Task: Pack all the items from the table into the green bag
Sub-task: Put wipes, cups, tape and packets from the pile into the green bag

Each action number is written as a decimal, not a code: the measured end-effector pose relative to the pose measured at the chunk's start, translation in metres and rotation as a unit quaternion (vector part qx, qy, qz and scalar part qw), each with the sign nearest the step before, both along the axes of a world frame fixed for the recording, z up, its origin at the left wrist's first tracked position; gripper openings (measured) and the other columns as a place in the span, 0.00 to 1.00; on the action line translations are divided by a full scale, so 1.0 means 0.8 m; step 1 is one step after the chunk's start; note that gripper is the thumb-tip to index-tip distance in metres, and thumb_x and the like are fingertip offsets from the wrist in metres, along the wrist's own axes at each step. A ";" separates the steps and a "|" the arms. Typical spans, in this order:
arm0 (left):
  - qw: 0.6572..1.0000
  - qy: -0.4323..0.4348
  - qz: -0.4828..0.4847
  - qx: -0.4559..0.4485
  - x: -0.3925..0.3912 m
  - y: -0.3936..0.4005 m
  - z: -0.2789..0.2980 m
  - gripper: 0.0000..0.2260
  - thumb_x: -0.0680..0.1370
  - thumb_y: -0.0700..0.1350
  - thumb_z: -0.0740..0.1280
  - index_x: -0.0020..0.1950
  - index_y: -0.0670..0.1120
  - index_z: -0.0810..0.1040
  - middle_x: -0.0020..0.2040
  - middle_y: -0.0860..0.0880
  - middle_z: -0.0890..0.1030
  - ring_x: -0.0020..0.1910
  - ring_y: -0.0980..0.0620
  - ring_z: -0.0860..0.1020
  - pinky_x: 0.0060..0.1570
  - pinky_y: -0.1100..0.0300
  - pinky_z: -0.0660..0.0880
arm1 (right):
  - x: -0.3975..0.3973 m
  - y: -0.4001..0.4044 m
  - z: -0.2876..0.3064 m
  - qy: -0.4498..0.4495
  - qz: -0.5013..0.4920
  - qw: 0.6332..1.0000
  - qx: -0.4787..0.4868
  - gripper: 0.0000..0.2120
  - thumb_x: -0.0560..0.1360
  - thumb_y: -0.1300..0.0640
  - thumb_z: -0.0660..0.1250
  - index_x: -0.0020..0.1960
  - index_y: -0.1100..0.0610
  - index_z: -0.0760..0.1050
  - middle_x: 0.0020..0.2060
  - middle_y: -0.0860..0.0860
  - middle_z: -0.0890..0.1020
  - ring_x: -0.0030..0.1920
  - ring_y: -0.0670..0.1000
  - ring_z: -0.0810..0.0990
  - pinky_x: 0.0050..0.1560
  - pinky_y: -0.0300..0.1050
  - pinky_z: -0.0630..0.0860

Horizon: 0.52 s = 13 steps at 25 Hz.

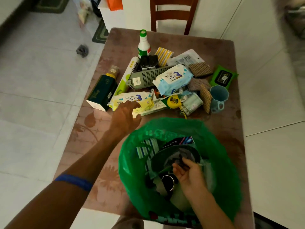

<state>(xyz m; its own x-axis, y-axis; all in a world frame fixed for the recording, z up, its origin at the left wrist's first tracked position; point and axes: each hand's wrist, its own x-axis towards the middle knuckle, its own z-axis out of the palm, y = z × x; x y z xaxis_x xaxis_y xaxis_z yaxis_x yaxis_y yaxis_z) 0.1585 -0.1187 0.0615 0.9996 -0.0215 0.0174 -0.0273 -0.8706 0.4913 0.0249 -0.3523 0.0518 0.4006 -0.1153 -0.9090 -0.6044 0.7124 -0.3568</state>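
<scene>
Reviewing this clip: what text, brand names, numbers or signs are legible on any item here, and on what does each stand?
"BABY WIPES": yellow wipes pack, printed above its penguin picture.
"PE": white roll; the rest is unreadable.
White bottle, dark green box, blue wipes pack, green wipes pack: print too small or blurred.
Grey basket: barcode sticker, unreadable.
Green bag: print blurred.
</scene>
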 end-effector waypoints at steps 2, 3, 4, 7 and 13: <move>0.998 0.047 -0.044 0.002 0.004 0.002 -0.010 0.17 0.70 0.50 0.72 0.57 0.48 0.77 0.55 0.46 0.81 0.52 0.44 0.77 0.51 0.48 0.76 | -0.005 0.010 -0.003 -0.018 0.005 0.999 -0.048 0.07 0.79 0.64 0.61 0.53 0.65 0.75 0.26 0.56 0.81 0.22 0.51 0.80 0.21 0.41 0.76; 0.994 0.074 -0.076 0.000 0.000 0.002 -0.013 0.19 0.69 0.53 0.73 0.59 0.50 0.76 0.57 0.46 0.79 0.54 0.45 0.76 0.53 0.48 0.75 | -0.007 0.014 -0.005 -0.026 -0.008 0.997 -0.074 0.07 0.78 0.65 0.61 0.54 0.66 0.75 0.27 0.57 0.81 0.23 0.52 0.80 0.22 0.41 0.76; 0.989 0.101 -0.112 0.002 -0.007 0.002 -0.016 0.22 0.68 0.56 0.73 0.60 0.52 0.74 0.59 0.47 0.77 0.56 0.45 0.75 0.55 0.48 0.73 | -0.007 0.016 -0.007 -0.031 -0.021 0.995 -0.090 0.08 0.78 0.65 0.62 0.55 0.67 0.75 0.28 0.57 0.81 0.23 0.52 0.80 0.22 0.42 0.77; 0.978 0.148 -0.143 -0.038 -0.034 0.001 -0.012 0.24 0.68 0.67 0.67 0.59 0.58 0.70 0.63 0.53 0.73 0.62 0.51 0.69 0.59 0.50 0.69 | -0.011 0.015 -0.004 -0.036 -0.019 0.996 -0.074 0.06 0.78 0.64 0.62 0.51 0.65 0.75 0.25 0.56 0.80 0.22 0.52 0.78 0.21 0.41 0.75; 0.958 0.078 -0.274 -0.028 -0.066 0.008 -0.004 0.08 0.67 0.43 0.73 0.40 0.51 0.76 0.55 0.51 0.77 0.55 0.50 0.75 0.52 0.56 0.72 | 0.000 0.003 -0.004 -0.029 0.010 0.991 -0.131 0.05 0.79 0.65 0.61 0.54 0.65 0.72 0.33 0.60 0.80 0.22 0.52 0.80 0.21 0.43 0.77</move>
